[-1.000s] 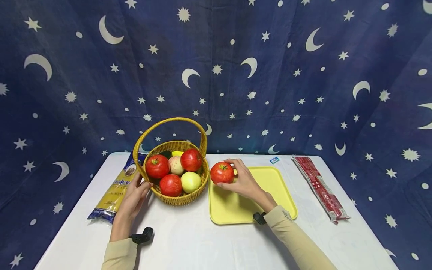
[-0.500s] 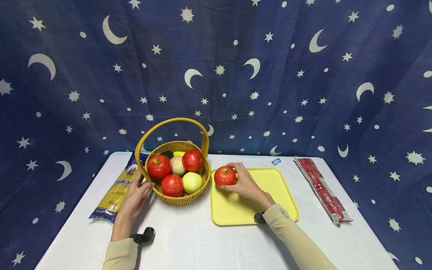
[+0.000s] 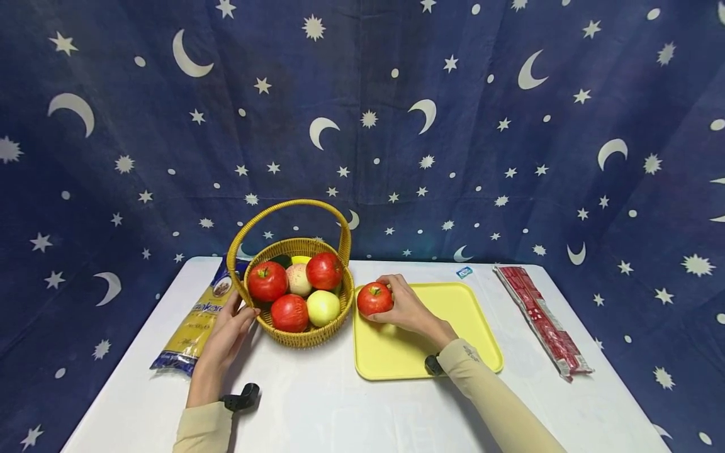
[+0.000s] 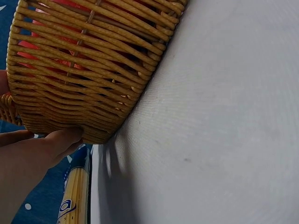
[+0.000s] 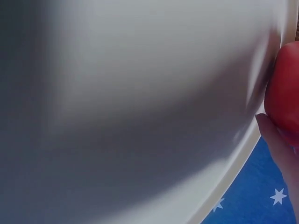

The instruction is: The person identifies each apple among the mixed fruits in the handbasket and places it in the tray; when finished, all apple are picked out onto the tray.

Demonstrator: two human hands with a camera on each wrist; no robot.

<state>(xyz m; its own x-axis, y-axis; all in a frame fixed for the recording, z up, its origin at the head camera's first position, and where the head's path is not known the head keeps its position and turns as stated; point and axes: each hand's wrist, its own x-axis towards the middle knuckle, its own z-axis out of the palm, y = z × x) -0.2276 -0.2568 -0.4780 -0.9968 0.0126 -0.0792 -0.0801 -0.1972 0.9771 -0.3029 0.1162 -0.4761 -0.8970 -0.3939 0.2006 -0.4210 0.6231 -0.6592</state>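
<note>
In the head view, the person's right hand (image 3: 410,311) pinched a red apple (image 3: 374,299) between thumb and fingers over the left part of a yellow tray (image 3: 408,352); whether the apple's underside touched the tray could not be told. Let go there, the round fruit might roll, or catch on the tray's raised edge. The left hand (image 3: 223,340) gripped the wicker basket (image 3: 303,340) at its rim, beside a yellow packet (image 3: 189,330). The basket's fruit (image 3: 289,313) sat close to the rim, so a sharp tilt could spill a piece. In the left wrist view, fingers (image 4: 65,137) pressed on the woven wall, low down; since they bore on one side, a push there could slide the basket into the nearby tray. In the right wrist view, one digit lay against the apple, which the picture's edge cut off, so a slip on the hidden side would go unseen.
</note>
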